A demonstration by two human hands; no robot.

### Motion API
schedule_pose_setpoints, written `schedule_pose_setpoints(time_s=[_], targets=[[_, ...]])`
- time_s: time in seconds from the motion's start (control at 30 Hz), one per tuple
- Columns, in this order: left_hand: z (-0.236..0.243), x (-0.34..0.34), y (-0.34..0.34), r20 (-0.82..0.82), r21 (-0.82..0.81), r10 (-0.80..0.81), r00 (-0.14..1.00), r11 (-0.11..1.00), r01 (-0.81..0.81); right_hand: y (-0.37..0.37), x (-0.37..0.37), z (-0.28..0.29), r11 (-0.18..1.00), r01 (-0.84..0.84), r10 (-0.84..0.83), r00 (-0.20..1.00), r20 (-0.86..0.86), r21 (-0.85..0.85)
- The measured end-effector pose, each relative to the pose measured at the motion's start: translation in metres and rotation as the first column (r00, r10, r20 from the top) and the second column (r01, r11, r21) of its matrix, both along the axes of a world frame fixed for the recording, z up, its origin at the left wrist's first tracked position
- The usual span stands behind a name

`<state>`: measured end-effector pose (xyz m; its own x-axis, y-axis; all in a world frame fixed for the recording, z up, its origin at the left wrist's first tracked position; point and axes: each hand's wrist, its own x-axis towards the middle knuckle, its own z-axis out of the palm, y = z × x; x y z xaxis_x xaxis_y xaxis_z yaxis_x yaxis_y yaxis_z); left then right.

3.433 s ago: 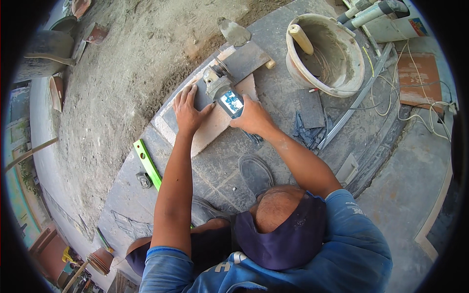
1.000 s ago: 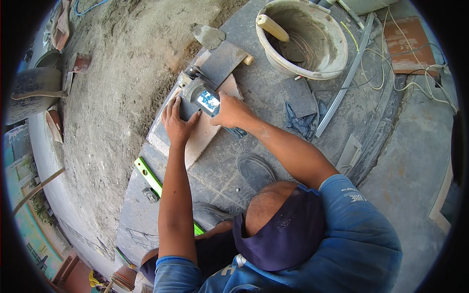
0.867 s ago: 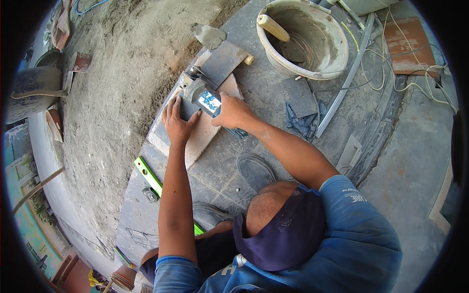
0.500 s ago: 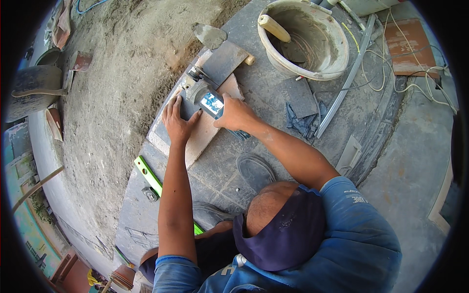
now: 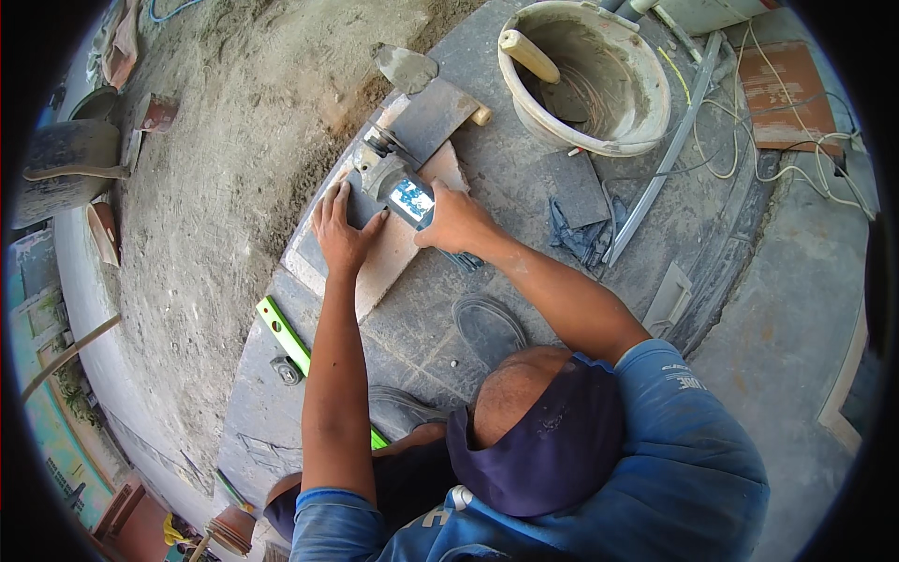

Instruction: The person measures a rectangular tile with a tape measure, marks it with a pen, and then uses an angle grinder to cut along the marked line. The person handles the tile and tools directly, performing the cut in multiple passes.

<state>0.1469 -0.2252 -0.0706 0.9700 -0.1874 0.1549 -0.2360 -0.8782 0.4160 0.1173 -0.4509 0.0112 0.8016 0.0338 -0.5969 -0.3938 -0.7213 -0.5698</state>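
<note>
My right hand is wrapped around the body of an angle grinder, whose metal head points up and to the left. Its disc is hard to make out. Just left of the grinder, my left hand lies with fingers spread on a dark grey tile. That tile rests on a larger pale tile, which my left thumb also reaches over. Beyond the grinder head lies another dark grey flat piece, with a wooden handle end beside it.
A mortar-stained bucket holding a wooden-handled tool stands at the far right. Near it lie a long metal bar, loose cables and a brown box. A green spirit level and tape measure sit left of my left forearm. Sandy ground lies left.
The grinder and both hands stay in nearly the same place. The whole picture has shifted very slightly.
</note>
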Motion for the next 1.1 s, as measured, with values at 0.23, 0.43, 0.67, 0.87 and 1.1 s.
schedule_pose_setpoints(time_s=[0.23,0.43,0.67,0.87,1.1], targets=[[0.0,0.0,-0.001,-0.007,0.004,0.004,1.0,1.0,-0.004,-0.001,-0.002,-0.002,1.0,0.004,-0.004,1.0,0.014,-0.001],[0.0,0.0,0.0,-0.011,-0.011,0.005,1.0,1.0,-0.005,-0.001,-0.003,-0.001,1.0,0.011,-0.011,1.0,0.015,0.007],[0.0,-0.001,-0.002,-0.002,0.02,0.01,1.0,1.0,-0.01,-0.005,-0.008,0.003,1.0,0.019,-0.019,1.0,0.002,0.017],[0.001,-0.001,-0.001,0.002,0.014,0.008,1.0,1.0,-0.008,-0.005,-0.011,0.0,1.0,0.021,-0.021,1.0,0.012,0.007],[0.001,-0.001,-0.001,-0.002,0.007,0.006,1.0,1.0,-0.006,-0.005,-0.009,0.004,1.0,0.012,-0.012,1.0,-0.015,0.006]])
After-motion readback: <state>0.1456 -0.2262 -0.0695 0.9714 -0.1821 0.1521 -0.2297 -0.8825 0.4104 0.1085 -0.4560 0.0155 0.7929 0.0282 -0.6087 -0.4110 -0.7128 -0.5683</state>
